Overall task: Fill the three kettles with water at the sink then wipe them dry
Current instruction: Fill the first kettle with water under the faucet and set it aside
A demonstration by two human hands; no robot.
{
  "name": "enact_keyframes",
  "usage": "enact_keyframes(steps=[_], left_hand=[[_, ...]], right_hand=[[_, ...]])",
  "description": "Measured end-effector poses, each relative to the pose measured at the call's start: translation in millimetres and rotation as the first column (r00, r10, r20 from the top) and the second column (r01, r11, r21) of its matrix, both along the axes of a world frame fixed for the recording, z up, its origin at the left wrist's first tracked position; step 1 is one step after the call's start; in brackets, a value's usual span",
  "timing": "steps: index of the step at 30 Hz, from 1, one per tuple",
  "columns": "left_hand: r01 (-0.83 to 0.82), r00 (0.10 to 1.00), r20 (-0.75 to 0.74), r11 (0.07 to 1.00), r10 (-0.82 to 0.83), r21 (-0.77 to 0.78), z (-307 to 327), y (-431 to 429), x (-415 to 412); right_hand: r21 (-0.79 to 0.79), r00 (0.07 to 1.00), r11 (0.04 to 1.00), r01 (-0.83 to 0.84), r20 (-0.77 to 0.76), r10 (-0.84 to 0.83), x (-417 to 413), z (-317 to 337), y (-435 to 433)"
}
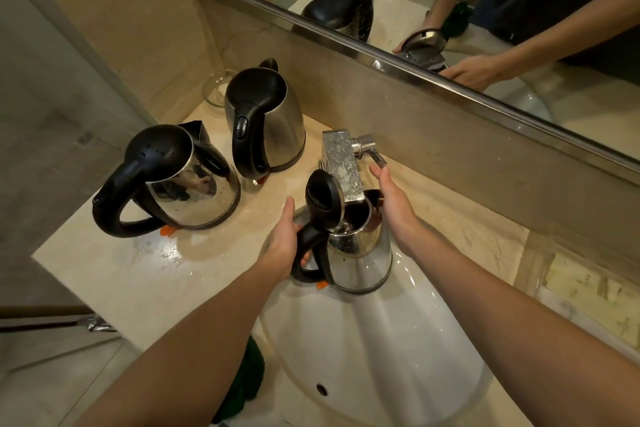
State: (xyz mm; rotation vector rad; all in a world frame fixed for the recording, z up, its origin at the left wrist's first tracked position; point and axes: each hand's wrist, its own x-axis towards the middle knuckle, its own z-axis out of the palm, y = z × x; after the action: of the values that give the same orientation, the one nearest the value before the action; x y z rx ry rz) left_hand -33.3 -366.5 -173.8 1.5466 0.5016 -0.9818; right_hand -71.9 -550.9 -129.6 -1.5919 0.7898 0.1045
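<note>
Over the white sink (381, 357), right under the faucet (341, 163) spout, my left hand (284, 243) has its fingers wrapped round the black handle of the open kettle (360, 253), whose lid stands flipped up. My right hand (391, 198) holds nothing: its fingers reach out straight, tips at the faucet lever (375, 158), though I cannot tell whether they press it. Off to the left on the wet counter (156, 270) stand the near kettle (187, 191) and the far kettle (273, 121), lids down and beaded with drops, and a green cloth (247, 378) lies at the counter's front edge.
</note>
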Motion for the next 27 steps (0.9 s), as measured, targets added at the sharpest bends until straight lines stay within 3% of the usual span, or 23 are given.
enact_keyframes(steps=[14, 20, 27], left_hand=[[-0.026, 1.0, 0.011, 1.0, 0.026, -0.017, -6.7, 2.2, 4.0], [-0.217, 0.932, 0.33, 0.959, 0.148, 0.184, -9.2, -3.6, -3.6], [-0.289, 0.894, 0.433, 0.891, 0.119, 0.351, -4.8, -9.7, -2.3]], right_hand=[[0.058, 0.995, 0.994, 0.089, 0.034, -0.092, -4.7, -21.4, 9.6], [0.111, 0.989, 0.985, 0.135, 0.038, -0.14, -5.2, -30.7, 21.1], [0.21, 0.98, 0.958, 0.197, -0.026, -0.196, -1.7, -36.0, 14.7]])
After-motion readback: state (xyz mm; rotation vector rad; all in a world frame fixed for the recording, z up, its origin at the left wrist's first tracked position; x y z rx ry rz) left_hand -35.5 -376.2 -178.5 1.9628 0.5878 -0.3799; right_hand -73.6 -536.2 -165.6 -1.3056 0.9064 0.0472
